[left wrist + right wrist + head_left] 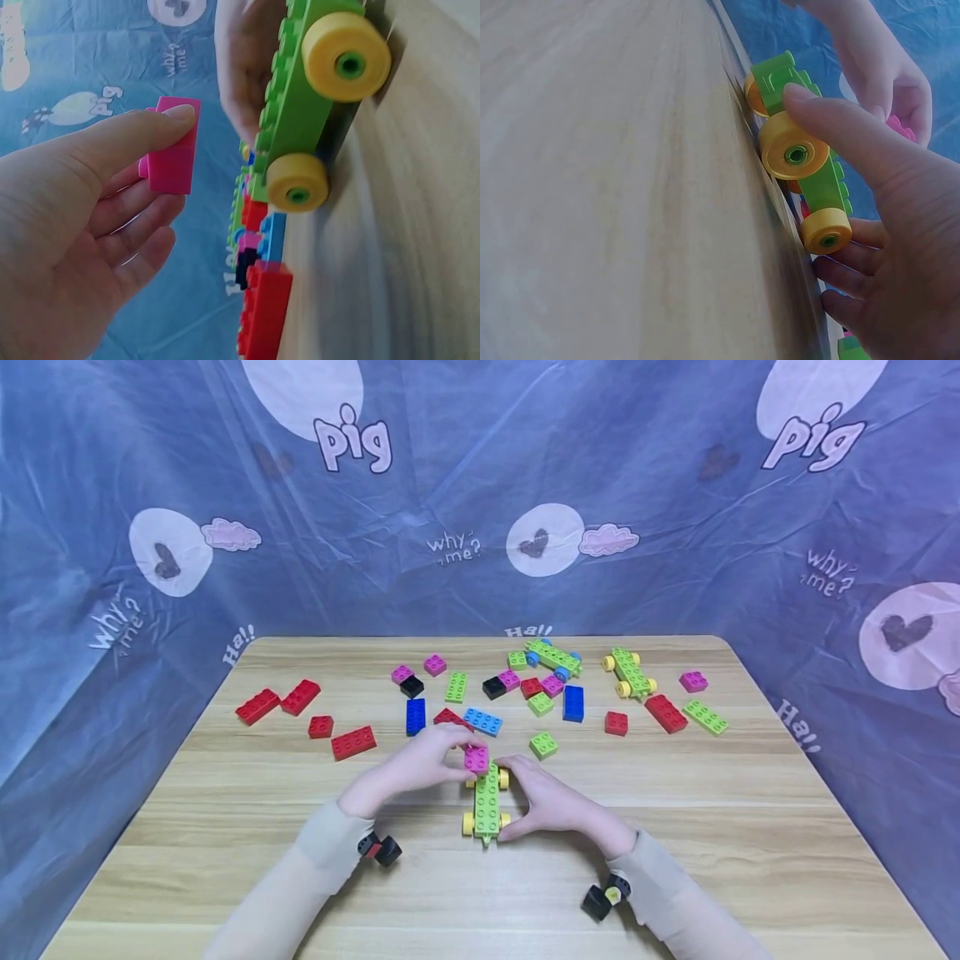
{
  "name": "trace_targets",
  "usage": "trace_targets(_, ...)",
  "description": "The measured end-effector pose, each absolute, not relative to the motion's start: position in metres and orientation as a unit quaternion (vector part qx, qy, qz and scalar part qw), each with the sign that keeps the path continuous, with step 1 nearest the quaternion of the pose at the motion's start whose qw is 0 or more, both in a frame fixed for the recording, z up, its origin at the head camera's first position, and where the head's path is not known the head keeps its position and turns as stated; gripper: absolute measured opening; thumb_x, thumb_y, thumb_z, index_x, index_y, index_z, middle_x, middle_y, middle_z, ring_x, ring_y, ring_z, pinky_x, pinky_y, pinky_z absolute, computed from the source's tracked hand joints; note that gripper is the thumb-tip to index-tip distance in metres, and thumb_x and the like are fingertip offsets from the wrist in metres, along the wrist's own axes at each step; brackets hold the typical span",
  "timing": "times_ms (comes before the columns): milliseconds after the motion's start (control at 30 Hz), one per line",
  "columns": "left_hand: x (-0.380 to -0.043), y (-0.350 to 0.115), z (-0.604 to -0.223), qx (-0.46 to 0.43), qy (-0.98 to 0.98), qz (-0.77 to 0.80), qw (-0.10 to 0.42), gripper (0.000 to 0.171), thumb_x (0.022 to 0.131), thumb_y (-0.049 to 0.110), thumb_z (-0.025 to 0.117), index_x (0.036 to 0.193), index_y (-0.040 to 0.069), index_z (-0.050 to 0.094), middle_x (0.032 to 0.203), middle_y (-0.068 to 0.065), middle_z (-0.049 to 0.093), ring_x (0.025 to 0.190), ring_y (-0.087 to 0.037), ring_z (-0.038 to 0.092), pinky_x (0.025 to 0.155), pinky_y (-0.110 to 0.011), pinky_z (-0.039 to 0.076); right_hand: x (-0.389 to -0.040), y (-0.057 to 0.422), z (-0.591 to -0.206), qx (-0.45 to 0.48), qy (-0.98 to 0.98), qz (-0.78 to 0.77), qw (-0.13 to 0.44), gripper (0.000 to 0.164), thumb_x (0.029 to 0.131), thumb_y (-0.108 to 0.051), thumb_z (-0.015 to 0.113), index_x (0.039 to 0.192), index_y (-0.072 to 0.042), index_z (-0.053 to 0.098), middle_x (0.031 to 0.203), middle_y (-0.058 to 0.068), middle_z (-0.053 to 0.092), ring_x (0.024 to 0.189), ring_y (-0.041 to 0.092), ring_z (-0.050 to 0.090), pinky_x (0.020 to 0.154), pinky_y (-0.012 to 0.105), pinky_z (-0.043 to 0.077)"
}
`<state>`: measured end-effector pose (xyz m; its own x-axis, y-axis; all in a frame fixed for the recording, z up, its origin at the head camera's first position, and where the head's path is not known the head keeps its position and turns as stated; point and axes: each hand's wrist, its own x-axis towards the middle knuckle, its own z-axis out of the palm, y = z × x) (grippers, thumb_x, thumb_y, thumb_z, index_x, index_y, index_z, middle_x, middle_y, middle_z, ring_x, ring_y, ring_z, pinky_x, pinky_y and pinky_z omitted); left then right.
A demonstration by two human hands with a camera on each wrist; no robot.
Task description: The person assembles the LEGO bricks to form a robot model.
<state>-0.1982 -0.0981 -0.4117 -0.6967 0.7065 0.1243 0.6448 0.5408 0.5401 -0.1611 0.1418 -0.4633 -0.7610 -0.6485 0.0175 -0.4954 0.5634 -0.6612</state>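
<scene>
My left hand (429, 758) pinches a square pink brick (476, 760) between thumb and fingers. In the left wrist view the pink brick (177, 146) is apart from the green wheeled base, with its studs facing the palm. My right hand (551, 795) grips that green toy car base (487, 802) from the right side, the thumb at its near end and the fingers by the far wheel. The base stands on yellow wheels (795, 146) with its studs up. In the head view the pink brick hides part of its far end.
Beyond the hands lie loose bricks: red (354, 742), dark blue (416, 717), light blue (482, 721) and green (543, 745). Two more wheeled bases stand farther back, one with blue wheels (553, 657), one with yellow (630, 673). A printed blue cloth (480, 585) hangs behind the wooden table (480, 902).
</scene>
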Motion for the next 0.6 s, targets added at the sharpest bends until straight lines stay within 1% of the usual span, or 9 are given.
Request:
trace_targets(167,-0.194,-0.094,-0.416,0.388,0.873,0.289,0.065,0.043,0.082,0.026,0.077,0.120,0.010,0.066,0.118,-0.003,0.067,0.113,-0.021,0.060,0.098,-0.040,0.048,-0.161,0.142,-0.464,-0.329,0.875,-0.337,0.111,0.106,0.062,-0.048,0.086,0.143,-0.002,0.036,0.142,0.013,0.045,0.134,0.027,0.041,0.113,0.045,0.032)
trace_targets(367,-0.191,-0.090,-0.422,0.387,0.872,0.287,0.080,0.042,0.081,0.027,0.077,0.120,0.013,0.065,0.118,0.000,0.067,0.112,-0.016,0.060,0.098,-0.035,0.047,-0.161,0.141,-0.464,-0.325,0.877,-0.335,0.110,0.107,0.061,-0.048,0.086,0.143,-0.001,0.036,0.142,0.013,0.045,0.134,0.028,0.041,0.113,0.045,0.032)
trace_targets(500,-0.190,-0.090,-0.425,0.394,0.869,0.286,0.082,0.044,0.081,0.026,0.076,0.121,0.011,0.065,0.119,-0.002,0.067,0.111,-0.017,0.061,0.098,-0.035,0.048,-0.162,0.141,-0.464,-0.324,0.878,-0.335,0.109,0.107,0.061,-0.049,0.086,0.142,-0.001,0.036,0.141,0.013,0.045,0.133,0.028,0.042,0.112,0.046,0.033)
trace_targets(600,-0.190,-0.089,-0.427,0.399,0.867,0.286,0.083,0.044,0.081,0.025,0.077,0.121,0.010,0.065,0.118,-0.003,0.067,0.108,-0.016,0.062,0.095,-0.033,0.049,-0.162,0.142,-0.464,-0.327,0.877,-0.335,0.109,0.106,0.061,-0.050,0.086,0.142,-0.002,0.037,0.140,0.013,0.046,0.132,0.028,0.042,0.112,0.046,0.034)
